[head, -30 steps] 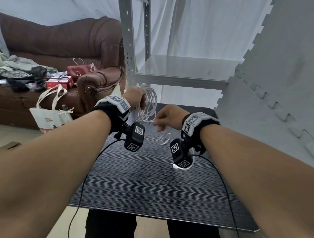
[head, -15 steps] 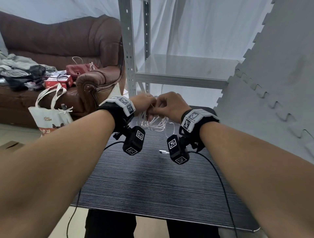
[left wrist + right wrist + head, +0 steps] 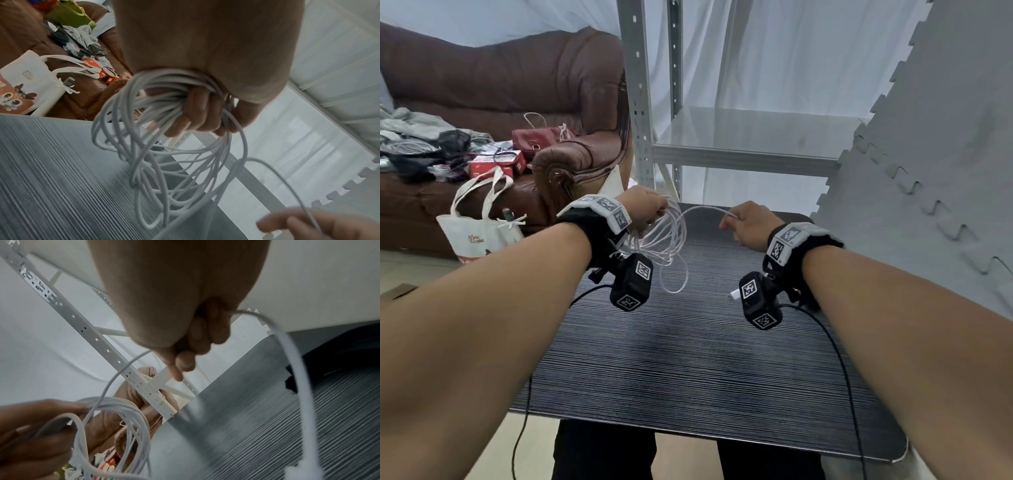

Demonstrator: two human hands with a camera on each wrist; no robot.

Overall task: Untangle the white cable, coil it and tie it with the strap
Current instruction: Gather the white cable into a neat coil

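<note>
My left hand (image 3: 645, 209) grips a bunch of loops of the white cable (image 3: 671, 246) above the far left of the black table (image 3: 688, 359); the loops (image 3: 174, 170) hang below its curled fingers (image 3: 197, 113). One strand (image 3: 705, 208) arcs across to my right hand (image 3: 748, 222), which holds it in a closed fist (image 3: 203, 331). The tail (image 3: 296, 369) drops from the fist to a white plug (image 3: 734, 294) beside the right wrist camera. No strap is visible.
A grey metal shelf rack (image 3: 722, 150) stands behind the table. A grey foam-mat wall (image 3: 928, 171) closes the right side. At left are a brown sofa (image 3: 500, 85) with clutter and a white tote bag (image 3: 479, 226). Black camera leads hang from both wrists.
Half a second ago the hands were together at the bunch. Now the right hand has drawn away to the right, pulling a strand out between them.
</note>
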